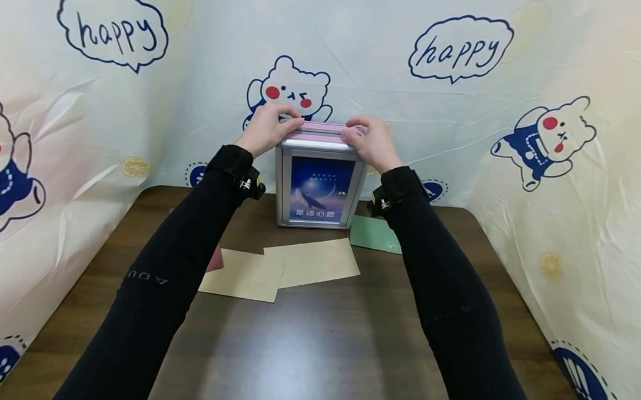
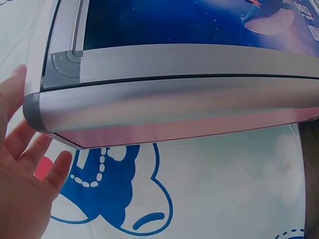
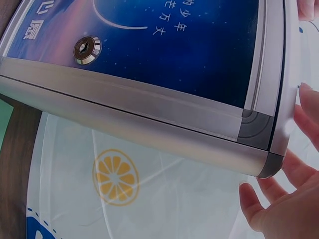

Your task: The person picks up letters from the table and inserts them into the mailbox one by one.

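Two black sleeves reach in from the lower corners towards an upright box at centre frame.

The box stands at the back of the tabletop, long axis vertical, blue pictured door facing the camera, keyhole lock at door right. The left hand and right hand touch its upper corners, fingers bent, thumbs apart from forefingers; whether they grip is unclear. Two overlapping cream papers lie before it; a green paper, right, and a reddish one, left, are partly sleeve-covered. Behind hangs a bear-patterned curtain.
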The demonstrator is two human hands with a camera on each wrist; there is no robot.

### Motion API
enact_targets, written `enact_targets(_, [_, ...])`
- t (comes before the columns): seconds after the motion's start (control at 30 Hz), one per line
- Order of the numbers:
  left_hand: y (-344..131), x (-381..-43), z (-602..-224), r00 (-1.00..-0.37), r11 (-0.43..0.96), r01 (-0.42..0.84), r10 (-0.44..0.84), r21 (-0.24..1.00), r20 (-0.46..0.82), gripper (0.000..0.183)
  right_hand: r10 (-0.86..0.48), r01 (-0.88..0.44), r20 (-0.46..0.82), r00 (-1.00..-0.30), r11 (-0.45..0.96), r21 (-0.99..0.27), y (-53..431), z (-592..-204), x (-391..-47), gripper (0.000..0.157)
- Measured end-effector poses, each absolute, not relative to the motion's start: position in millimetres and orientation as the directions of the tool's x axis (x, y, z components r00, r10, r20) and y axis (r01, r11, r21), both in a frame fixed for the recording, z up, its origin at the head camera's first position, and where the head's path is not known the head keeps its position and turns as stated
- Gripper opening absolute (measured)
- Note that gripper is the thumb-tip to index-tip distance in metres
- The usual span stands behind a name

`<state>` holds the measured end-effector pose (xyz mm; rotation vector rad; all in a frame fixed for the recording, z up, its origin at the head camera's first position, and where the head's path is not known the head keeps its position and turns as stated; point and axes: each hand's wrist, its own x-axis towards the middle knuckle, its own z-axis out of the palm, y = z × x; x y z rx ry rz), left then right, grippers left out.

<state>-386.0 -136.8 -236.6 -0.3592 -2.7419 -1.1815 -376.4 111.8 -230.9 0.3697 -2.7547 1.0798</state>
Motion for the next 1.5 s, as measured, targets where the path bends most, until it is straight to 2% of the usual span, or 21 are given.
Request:
enact_targets(0.33, [-151.2, -371.6, -237.5, -0.951, 0.641, 0.306, 0.162, 0.704, 0.265, 0.037, -0.152, -0.302, 0.275, -0.949, 0.687, -0.661, 116.3, -236.9, -363.1, 0.038])
enact_targets(0.53, [-164.9, -361.6, -247.8, -0.941, 0.612, 0.323, 0.131, 0.722, 0.311, 0.039, -0.147, -0.367, 0.371, -0.917, 0.675, -0.640, 122.4, -245.4, -347.8, 0.037])
enact_targets(0.8, [-186.8, -336.1, -272.0, -0.932, 0.567, 0.326, 0.057, 0.756, 0.359, 0.038, -0.120, -0.413, 0.439, -0.890, 0.621, -0.666, 125.4, -255.5, -313.1, 0.040])
enact_targets(1.03, [-200.4, -300.9, -300.7, -0.938, 0.540, 0.287, -0.010, 0.791, 0.348, 0.038, -0.128, -0.458, 0.474, -0.871, 0.563, -0.688, 121.0, -281.9, -279.4, 0.039])
enact_targets(1.17, [-205.0, -278.6, -317.2, -0.941, 0.556, 0.253, -0.051, 0.792, 0.336, 0.040, -0.140, -0.454, 0.452, -0.881, 0.518, -0.725, 112.1, -303.6, -260.9, 0.038])
enact_targets(1.5, [-209.5, -233.3, -366.1, -0.951, 0.558, 0.204, -0.082, 0.804, 0.298, 0.037, -0.139, -0.326, 0.297, -0.945, 0.497, -0.804, 91.0, -356.4, -227.5, 0.043])
